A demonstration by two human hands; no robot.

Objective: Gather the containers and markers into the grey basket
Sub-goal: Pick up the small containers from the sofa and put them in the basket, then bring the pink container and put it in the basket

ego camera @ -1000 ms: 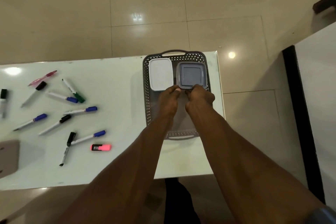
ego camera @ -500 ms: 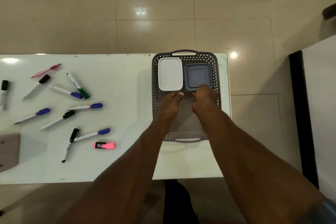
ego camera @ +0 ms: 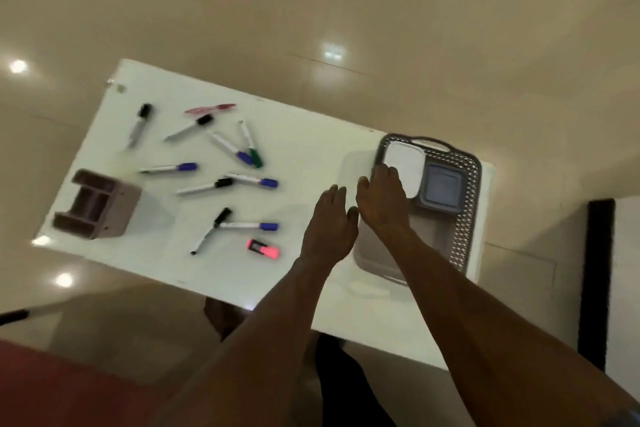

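— Where do the containers sit?

— Both are inside the grey basket [ego camera: 464,211] at the right end of the white table [ego camera: 304,156]: the white container [ego camera: 407,165] at its far left corner, the grey container [ego camera: 441,191] just beside it on the right.

— And the hands?

— The right hand [ego camera: 381,201] is over the basket's left rim, fingers stretched out, relaxed, gripping nothing; its fingertips lie at the edge of the white container (whether they touch it, I cannot tell through the blur). The left hand [ego camera: 329,222] hovers over the table just left of the basket, fingers straight, holding nothing.

— The markers?

— Scattered on the table, well left of the basket: several blue-capped markers [ego camera: 249,226], black-capped ones [ego camera: 211,230], a green-capped marker [ego camera: 250,144], a pink pen [ego camera: 209,109] and a short pink highlighter [ego camera: 263,250].

— Anything else?

— A brownish desk organizer [ego camera: 97,208] stands near the table's left end.
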